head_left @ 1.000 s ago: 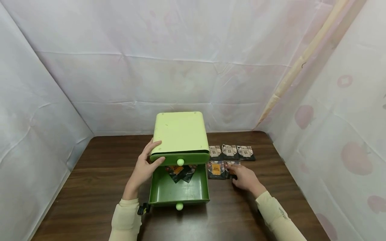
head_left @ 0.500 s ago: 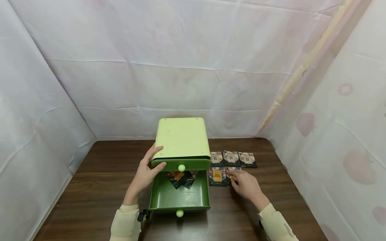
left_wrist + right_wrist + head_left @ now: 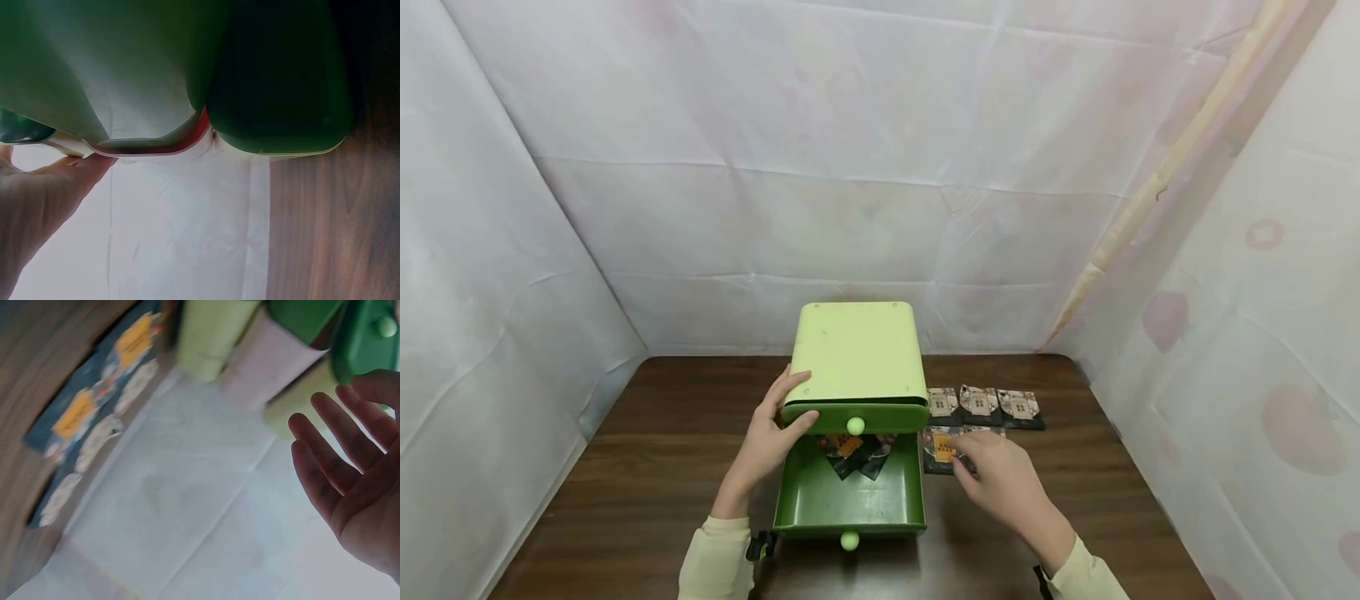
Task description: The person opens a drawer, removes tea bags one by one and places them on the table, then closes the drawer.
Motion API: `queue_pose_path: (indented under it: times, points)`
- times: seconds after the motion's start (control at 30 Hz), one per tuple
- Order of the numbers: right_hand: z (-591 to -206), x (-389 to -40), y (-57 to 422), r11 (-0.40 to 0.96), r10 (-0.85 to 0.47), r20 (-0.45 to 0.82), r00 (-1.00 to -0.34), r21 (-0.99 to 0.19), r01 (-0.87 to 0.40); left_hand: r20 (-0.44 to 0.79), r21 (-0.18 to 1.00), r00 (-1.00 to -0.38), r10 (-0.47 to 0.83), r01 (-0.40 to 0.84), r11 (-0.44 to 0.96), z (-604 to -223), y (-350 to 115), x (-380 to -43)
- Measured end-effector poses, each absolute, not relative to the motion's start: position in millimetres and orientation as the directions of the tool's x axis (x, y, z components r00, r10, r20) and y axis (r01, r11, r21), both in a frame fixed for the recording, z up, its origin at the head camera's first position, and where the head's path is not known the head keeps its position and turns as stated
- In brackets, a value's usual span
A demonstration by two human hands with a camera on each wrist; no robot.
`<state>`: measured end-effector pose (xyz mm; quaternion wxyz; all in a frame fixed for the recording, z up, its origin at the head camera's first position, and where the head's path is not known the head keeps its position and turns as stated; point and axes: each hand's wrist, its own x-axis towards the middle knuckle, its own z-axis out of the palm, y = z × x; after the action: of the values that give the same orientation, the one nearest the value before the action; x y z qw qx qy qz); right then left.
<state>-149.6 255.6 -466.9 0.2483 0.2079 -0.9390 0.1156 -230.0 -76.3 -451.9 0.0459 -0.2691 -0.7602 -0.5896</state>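
Note:
My left hand (image 3: 765,442) holds the front left corner of a light green drawer box (image 3: 857,350), with the thumb on the front of the upper drawer (image 3: 827,417). In the left wrist view its thumb and a finger touch the box's edge. A dark green drawer (image 3: 850,504) stands pulled out below, with several dark printed packets (image 3: 847,448) at its back. My right hand (image 3: 1003,483) hovers over the front row of packets beside the box, fingers spread loosely and holding nothing. A packet with an orange label (image 3: 942,448) lies by its fingertips; another is partly hidden by the hand.
Behind the front row, three packets with pale printed tops (image 3: 980,403) lie on the dark wooden table (image 3: 647,492). Pale cloth sheets (image 3: 835,225) hang around the back and sides. A dark strap (image 3: 762,546) shows beside the left wrist.
My right hand has lifted off the right-hand front packet and moved slightly left, its fingers loosening. My left hand keeps its place on the box. The head view has tilted upward.

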Motion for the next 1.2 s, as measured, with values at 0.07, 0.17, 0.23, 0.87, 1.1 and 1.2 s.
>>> queue_pose_path:
  times: [0.07, 0.17, 0.23, 0.87, 1.1, 1.2]
  points:
    - [-463, -147, 247, 0.864, -0.373, 0.54, -0.754, -0.096, -0.495, 0.38, 0.875, -0.856, 0.35, 0.456, 0.163, -452, -76, -230]
    - [-457, -143, 230, 0.814, -0.439, 0.537, -0.72, -0.101, -0.572, 0.378, 0.878, -0.859, 0.346, 0.451, 0.161, -452, -75, -230]
    - [-454, -141, 218, 0.77, -0.49, 0.508, -0.709, -0.129, -0.625, 0.379, 0.878, -0.858, 0.346, 0.452, 0.16, -452, -75, -231]
    - [-467, -187, 157, 0.653, -0.723, 0.074, -0.687, -0.251, -0.714, 0.394, 0.866, -0.841, 0.372, 0.475, 0.157, -456, -71, -242]
    - [-484, -211, 146, 0.647, -0.746, 0.112, -0.656, -0.109, -0.755, 0.4, 0.866, -0.832, 0.384, 0.48, 0.138, -455, -71, -243]
    - [-491, -220, 142, 0.661, -0.735, 0.114, -0.669, -0.104, -0.743, 0.403, 0.866, -0.829, 0.388, 0.483, 0.131, -455, -70, -243]
